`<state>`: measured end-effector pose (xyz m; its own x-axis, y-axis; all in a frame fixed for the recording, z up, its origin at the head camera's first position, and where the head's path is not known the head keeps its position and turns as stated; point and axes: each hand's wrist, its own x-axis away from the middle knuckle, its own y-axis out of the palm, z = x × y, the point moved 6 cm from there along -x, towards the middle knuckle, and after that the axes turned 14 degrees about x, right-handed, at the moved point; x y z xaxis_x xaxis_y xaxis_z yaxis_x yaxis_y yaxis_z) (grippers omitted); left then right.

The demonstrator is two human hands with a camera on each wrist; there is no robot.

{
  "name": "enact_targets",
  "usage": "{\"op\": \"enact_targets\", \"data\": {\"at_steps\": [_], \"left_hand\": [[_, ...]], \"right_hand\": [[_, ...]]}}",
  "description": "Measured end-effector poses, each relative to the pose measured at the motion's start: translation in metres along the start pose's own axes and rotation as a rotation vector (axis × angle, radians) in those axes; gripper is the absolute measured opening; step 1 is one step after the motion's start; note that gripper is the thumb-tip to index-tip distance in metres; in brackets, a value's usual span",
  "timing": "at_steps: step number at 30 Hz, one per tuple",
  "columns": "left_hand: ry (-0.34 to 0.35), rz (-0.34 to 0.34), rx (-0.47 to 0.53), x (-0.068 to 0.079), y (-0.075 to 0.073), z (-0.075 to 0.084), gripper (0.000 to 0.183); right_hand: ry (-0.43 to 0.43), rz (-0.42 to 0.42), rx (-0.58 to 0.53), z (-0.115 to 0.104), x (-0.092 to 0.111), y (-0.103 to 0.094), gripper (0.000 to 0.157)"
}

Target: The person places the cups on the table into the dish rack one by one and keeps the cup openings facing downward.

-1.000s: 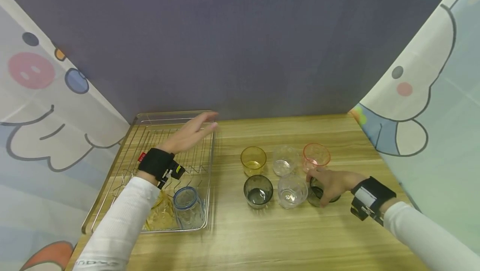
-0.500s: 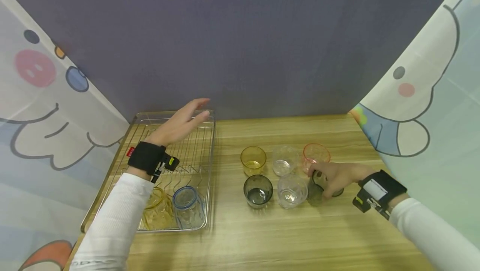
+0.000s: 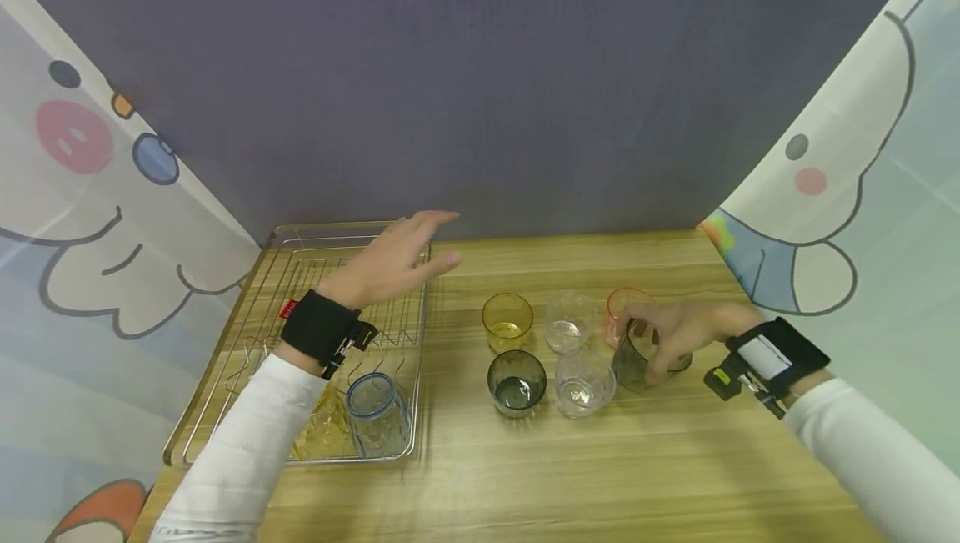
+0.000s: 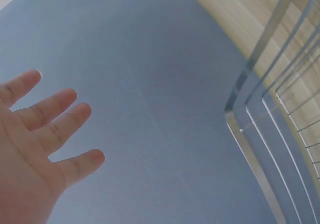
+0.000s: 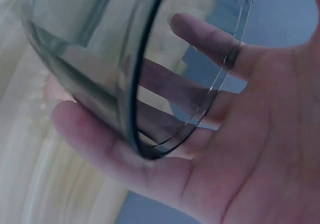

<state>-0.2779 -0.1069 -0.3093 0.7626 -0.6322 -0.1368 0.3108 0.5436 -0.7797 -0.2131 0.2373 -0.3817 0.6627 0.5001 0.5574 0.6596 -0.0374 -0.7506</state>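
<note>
In the head view my right hand [image 3: 678, 334] grips a smoky grey glass [image 3: 632, 366] at the right end of a group of glasses. The right wrist view shows my fingers curled around the tilted grey glass [image 5: 82, 38], its rim towards my palm. Beside it stand clear glasses [image 3: 583, 389] [image 3: 567, 333] and a pink-rimmed glass [image 3: 617, 309], partly behind my hand. Further left are a yellow glass [image 3: 507, 328] and another smoky glass [image 3: 517, 389]. My left hand [image 3: 386, 268] hovers over the wire rack [image 3: 420, 393], fingers spread, holding nothing.
Inside the rack's near end are a blue-ringed glass [image 3: 377, 418] and a yellow glass [image 3: 326, 426], the latter partly behind my left sleeve. A grey wall [image 3: 480, 109] closes off the back of the wooden table [image 3: 525, 485], and printed curtains [image 3: 892, 276] hang at both sides.
My right hand has shifted up and to the right in view, tilting the smoky glass with it. The left hand went left and back, then right again, with its fingers spread wider now.
</note>
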Motion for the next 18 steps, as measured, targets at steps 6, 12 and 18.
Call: {"op": "enact_targets", "data": {"at_steps": [6, 12, 18], "left_hand": [[0.02, -0.004, -0.064, -0.003, 0.008, 0.011, 0.084], [0.018, -0.021, -0.136, -0.007, 0.023, 0.024, 0.081], [0.033, -0.042, -0.178, -0.011, 0.039, 0.04, 0.08]], "right_hand": [[-0.112, 0.009, -0.1, -0.008, 0.003, -0.015, 0.062], [-0.097, 0.038, -0.109, -0.014, 0.003, -0.027, 0.066], [-0.084, 0.062, -0.102, -0.026, -0.004, -0.035, 0.075]]}}
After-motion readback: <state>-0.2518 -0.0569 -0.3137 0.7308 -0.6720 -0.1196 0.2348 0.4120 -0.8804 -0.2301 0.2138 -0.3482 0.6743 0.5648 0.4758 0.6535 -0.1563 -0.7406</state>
